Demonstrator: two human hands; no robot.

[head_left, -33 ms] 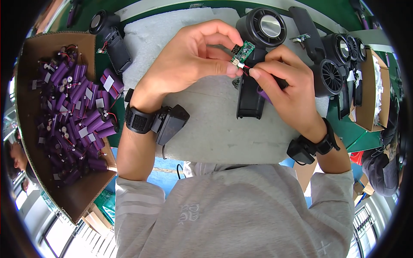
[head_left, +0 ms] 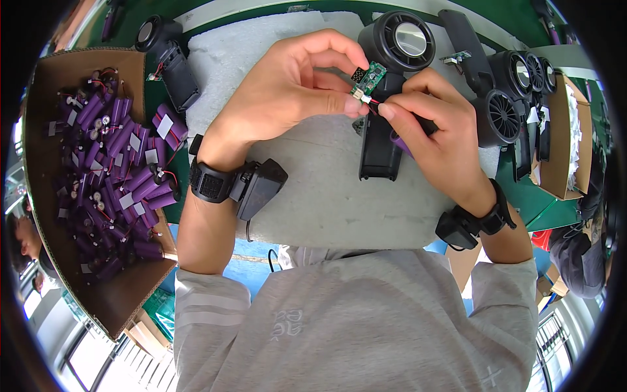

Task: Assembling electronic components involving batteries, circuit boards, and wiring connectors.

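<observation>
Your left hand [head_left: 287,91] pinches a green circuit board [head_left: 371,78], its long axis slanting up rightward; your right hand [head_left: 441,124] pinches thin wires [head_left: 374,102] just right of the white connector [head_left: 366,99] at its lower end.

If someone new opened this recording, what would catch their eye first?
Probably the big cardboard box on the left, heaped with purple batteries. Next, near the upper centre, the small green circuit board held in the left hand, with the right hand pinching thin wires at its lower edge. Just above sits a round black fan.
</observation>
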